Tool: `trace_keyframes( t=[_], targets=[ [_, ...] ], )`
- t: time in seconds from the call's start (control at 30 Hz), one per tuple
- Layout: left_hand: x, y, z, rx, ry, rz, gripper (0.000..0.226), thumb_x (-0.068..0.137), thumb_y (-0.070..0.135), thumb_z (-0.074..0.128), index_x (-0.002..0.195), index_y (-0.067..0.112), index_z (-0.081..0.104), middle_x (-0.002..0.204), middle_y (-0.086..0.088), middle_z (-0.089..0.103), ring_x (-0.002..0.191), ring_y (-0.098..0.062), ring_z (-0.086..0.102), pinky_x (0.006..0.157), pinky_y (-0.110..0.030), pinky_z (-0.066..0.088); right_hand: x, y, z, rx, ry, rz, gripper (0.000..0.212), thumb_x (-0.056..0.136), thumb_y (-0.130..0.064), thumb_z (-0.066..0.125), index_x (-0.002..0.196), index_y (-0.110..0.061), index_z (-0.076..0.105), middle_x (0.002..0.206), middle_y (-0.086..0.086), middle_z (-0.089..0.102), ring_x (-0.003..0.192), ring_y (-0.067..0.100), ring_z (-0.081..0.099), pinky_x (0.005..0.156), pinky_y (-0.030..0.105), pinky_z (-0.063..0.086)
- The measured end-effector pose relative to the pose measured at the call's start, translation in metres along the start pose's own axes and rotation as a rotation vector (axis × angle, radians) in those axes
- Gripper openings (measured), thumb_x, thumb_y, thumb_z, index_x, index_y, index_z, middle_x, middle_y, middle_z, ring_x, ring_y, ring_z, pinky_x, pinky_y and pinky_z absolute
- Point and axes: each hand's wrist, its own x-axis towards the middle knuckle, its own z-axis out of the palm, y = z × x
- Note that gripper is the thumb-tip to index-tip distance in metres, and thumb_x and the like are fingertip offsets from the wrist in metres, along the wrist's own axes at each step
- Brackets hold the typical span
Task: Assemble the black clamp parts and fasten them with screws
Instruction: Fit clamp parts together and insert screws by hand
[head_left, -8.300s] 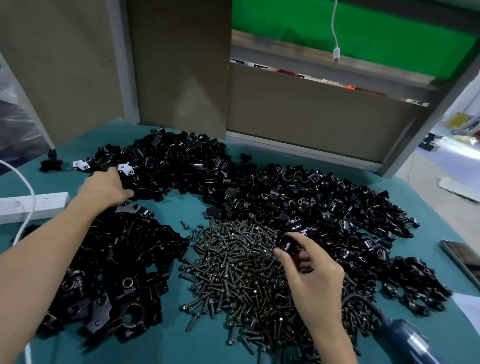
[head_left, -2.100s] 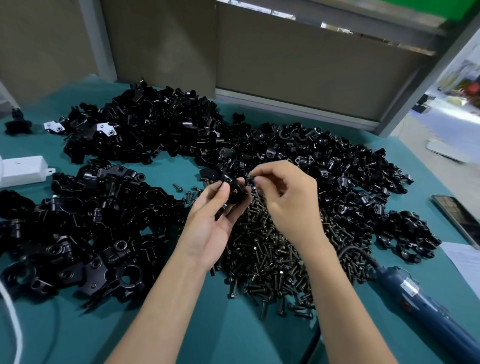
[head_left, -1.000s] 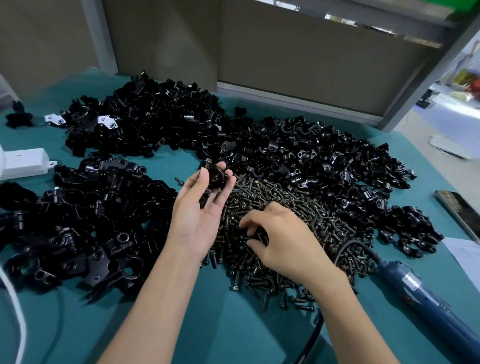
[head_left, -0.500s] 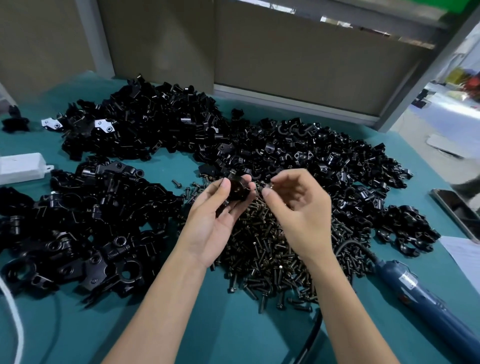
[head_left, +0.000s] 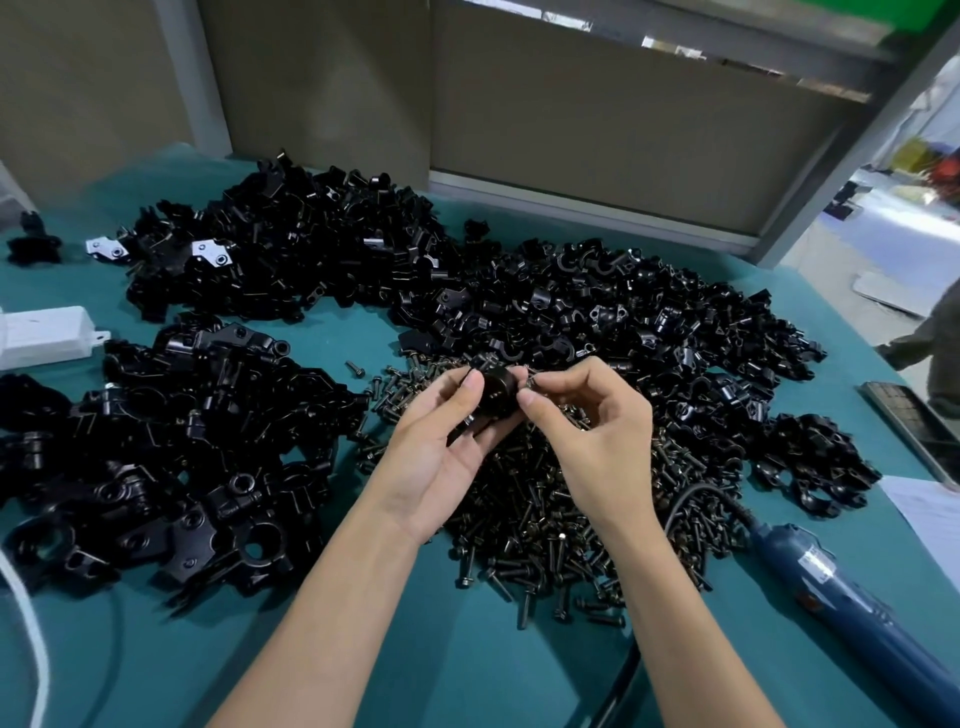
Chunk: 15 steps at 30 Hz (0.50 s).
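My left hand (head_left: 441, 452) holds a black clamp part (head_left: 497, 397) between thumb and fingertips, above a heap of dark screws (head_left: 540, 499). My right hand (head_left: 597, 426) pinches a small screw (head_left: 530, 383) at the clamp's right side, fingertips touching the part. Piles of black clamp parts lie around: small half-rings (head_left: 623, 322) behind the hands, brackets (head_left: 291, 249) at the back left, and bigger clamp bodies (head_left: 171, 447) at the left.
A blue electric screwdriver (head_left: 852, 597) with its cable lies at the right front on the teal table (head_left: 467, 675). A white power strip (head_left: 41, 338) sits at the left edge, a phone (head_left: 914, 421) at the right edge. Panels stand behind the table.
My right hand dipped into the screw heap a second ago, came up with a screw, and has now closed in on the clamp part held in my left hand.
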Motion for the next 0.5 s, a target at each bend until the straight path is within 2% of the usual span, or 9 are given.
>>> trace_keyframes(
  t=[0.07,0.17,0.23,0.3,0.37,0.4,0.43,0.5],
  targets=[
    [0.000,0.001,-0.001,-0.008,0.010,0.004,0.043,0.091,0.016,0.058,0.128,-0.006,0.052,0.118,-0.019,0.071,0.110,-0.025,0.070,0.085,-0.030,0.058,-0.001,-0.003,-0.002,-0.078,-0.028,-0.025,0.010,0.084,-0.005,0.076,0.091,-0.011,0.071,0.104,-0.007,0.073,0.103,0.013,0.067,0.086,0.037,0.054],
    [0.000,0.002,-0.001,-0.070,0.037,0.009,0.056,0.091,0.017,0.059,0.139,-0.007,0.044,0.122,-0.021,0.069,0.110,-0.029,0.070,0.086,-0.033,0.059,-0.005,-0.010,-0.014,-0.171,-0.094,0.002,0.022,0.087,-0.016,0.075,0.108,-0.021,0.073,0.125,-0.008,0.060,0.119,0.011,0.058,0.093,0.034,0.052],
    [0.001,0.001,-0.001,-0.150,0.042,0.001,0.059,0.092,0.016,0.059,0.141,-0.011,0.040,0.123,-0.025,0.067,0.113,-0.035,0.068,0.086,-0.036,0.059,-0.010,-0.013,-0.034,-0.270,-0.103,0.011,0.033,0.087,-0.026,0.072,0.119,-0.028,0.066,0.127,-0.016,0.057,0.117,0.005,0.057,0.094,0.030,0.051],
    [0.002,0.000,-0.002,-0.175,0.068,-0.001,0.064,0.091,0.015,0.059,0.144,-0.012,0.034,0.122,-0.027,0.067,0.112,-0.037,0.068,0.083,-0.036,0.060,-0.020,-0.008,-0.073,-0.484,-0.078,0.048,0.038,0.087,-0.041,0.065,0.123,-0.035,0.059,0.119,-0.022,0.058,0.108,0.004,0.058,0.092,0.032,0.051],
    [0.004,-0.001,-0.003,-0.161,0.084,0.002,0.064,0.089,0.016,0.060,0.143,-0.011,0.038,0.119,-0.026,0.069,0.108,-0.036,0.070,0.081,-0.035,0.060,-0.037,0.001,-0.126,-0.912,-0.088,0.194,0.050,0.084,-0.062,0.054,0.126,-0.035,0.058,0.112,-0.008,0.062,0.108,0.020,0.057,0.092,0.043,0.050],
    [0.005,-0.001,-0.003,-0.150,0.087,-0.002,0.060,0.088,0.017,0.061,0.140,-0.010,0.044,0.117,-0.025,0.069,0.106,-0.035,0.070,0.081,-0.035,0.060,-0.046,0.008,-0.153,-1.108,-0.131,0.340,0.061,0.079,-0.072,0.049,0.126,-0.034,0.058,0.111,0.002,0.063,0.109,0.030,0.056,0.093,0.047,0.048],
    [0.005,-0.002,-0.004,-0.137,0.085,-0.007,0.054,0.088,0.018,0.063,0.134,-0.008,0.052,0.116,-0.023,0.070,0.106,-0.033,0.071,0.082,-0.034,0.060,-0.056,0.014,-0.176,-1.241,-0.170,0.513,0.072,0.072,-0.079,0.045,0.125,-0.033,0.059,0.108,0.010,0.062,0.109,0.035,0.055,0.095,0.050,0.048],
    [0.006,-0.002,-0.005,-0.089,0.081,-0.005,0.044,0.085,0.016,0.065,0.123,-0.005,0.062,0.112,-0.019,0.072,0.104,-0.029,0.071,0.083,-0.032,0.060,-0.079,0.022,-0.209,-1.297,-0.206,0.728,0.087,0.054,-0.089,0.047,0.117,-0.032,0.062,0.098,0.015,0.060,0.101,0.040,0.059,0.095,0.054,0.048]
  ],
)
